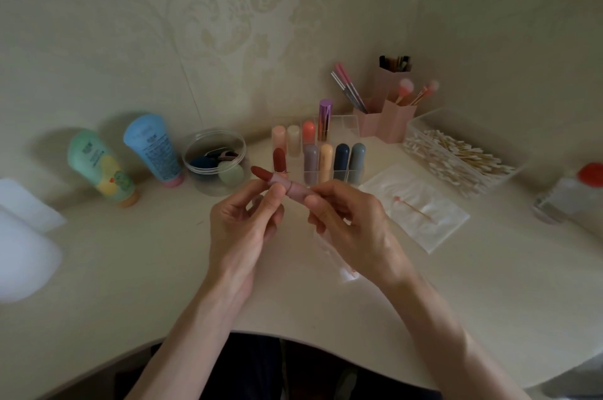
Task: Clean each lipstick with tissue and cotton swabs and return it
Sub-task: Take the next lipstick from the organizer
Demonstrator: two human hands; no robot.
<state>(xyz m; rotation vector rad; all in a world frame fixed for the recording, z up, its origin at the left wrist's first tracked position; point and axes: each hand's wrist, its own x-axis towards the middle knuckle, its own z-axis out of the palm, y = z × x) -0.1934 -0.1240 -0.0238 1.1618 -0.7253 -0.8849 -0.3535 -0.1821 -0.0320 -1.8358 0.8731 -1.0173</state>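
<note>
Eight capped lipsticks stand in one clear rack at the back edge of the table, with one red-brown cap beside it and one uncapped lipstick in front. Toward the back left are two tubes and one round jar. Toward the back right are three pink holders, one box of uncountable cotton swabs, and one used swab on one tissue.

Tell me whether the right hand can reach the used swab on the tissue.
Probably yes: the swab lies uncovered just right of the right hand, but that hand grips the lipstick.
</note>
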